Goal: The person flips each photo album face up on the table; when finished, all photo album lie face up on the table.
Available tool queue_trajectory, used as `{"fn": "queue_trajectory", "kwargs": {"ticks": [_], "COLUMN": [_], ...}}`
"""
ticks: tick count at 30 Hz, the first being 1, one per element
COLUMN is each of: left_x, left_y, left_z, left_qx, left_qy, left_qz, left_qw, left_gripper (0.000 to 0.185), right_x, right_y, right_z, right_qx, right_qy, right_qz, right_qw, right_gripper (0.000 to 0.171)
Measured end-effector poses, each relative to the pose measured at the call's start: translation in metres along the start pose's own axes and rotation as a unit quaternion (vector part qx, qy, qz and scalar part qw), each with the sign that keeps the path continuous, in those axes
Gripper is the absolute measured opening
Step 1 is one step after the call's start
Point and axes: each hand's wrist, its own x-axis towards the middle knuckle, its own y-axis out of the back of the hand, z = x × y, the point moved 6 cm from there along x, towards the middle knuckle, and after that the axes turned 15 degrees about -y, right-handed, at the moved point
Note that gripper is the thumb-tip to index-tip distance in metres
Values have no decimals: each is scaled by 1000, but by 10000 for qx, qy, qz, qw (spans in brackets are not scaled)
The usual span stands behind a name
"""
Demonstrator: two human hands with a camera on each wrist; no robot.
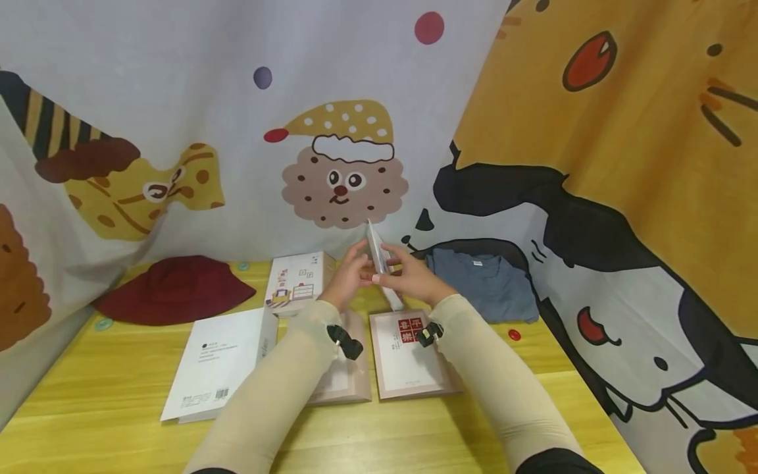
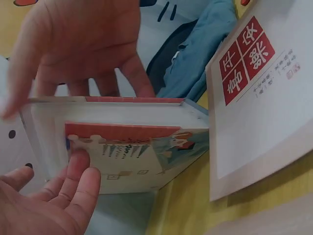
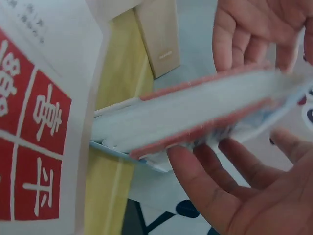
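A thin illustrated book with red edges (image 1: 379, 253) stands tilted above the yellow table (image 1: 118, 408), one lower corner near the tabletop. My right hand (image 1: 411, 276) grips it from the right, thumb and a finger around its edge. My left hand (image 1: 349, 273) touches its left cover with fairly straight fingers. The left wrist view shows the book's cover (image 2: 122, 147), with left fingertips (image 2: 80, 178) on it and the right hand (image 2: 83, 44) behind its top edge. From the right wrist, the book's edge (image 3: 195, 112) runs between the right hand (image 3: 234, 196) and left hand (image 3: 254, 29).
A pale book with red characters (image 1: 408, 359) lies below the hands, another pale one (image 1: 346, 382) beside it. A white book (image 1: 219, 362), an illustrated box (image 1: 296, 280), a dark red hat (image 1: 172, 289) and a folded blue shirt (image 1: 480, 283) lie around. Cartoon cloth hangs behind.
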Motion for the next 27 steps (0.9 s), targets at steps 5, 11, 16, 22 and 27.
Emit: {"fn": "queue_trajectory", "kwargs": {"ticks": [5, 11, 16, 22, 27], "left_x": [0, 0, 0, -2, -3], "left_y": [-3, -9, -3, 11, 18], "left_z": [-4, -13, -24, -40, -46], "left_qx": [-11, 165, 327, 989, 1515], "left_qy": [40, 352, 788, 1193, 1295], "left_qz": [-120, -662, -910, -770, -819], "left_qw": [9999, 9970, 9922, 9849, 9765], "left_gripper": [55, 59, 61, 63, 63], "right_x": [-5, -13, -14, -9, -2], "right_y": [-1, 5, 16, 31, 30], "right_z": [-6, -11, -8, 20, 47], "right_qx": [-468, -827, -928, -651, -187], "right_qy": [70, 12, -309, -813, -1292], "right_qz": [712, 1553, 2049, 1985, 1398], "right_qw": [9963, 9844, 9739, 9745, 9815], "right_gripper": [97, 90, 80, 57, 52]}}
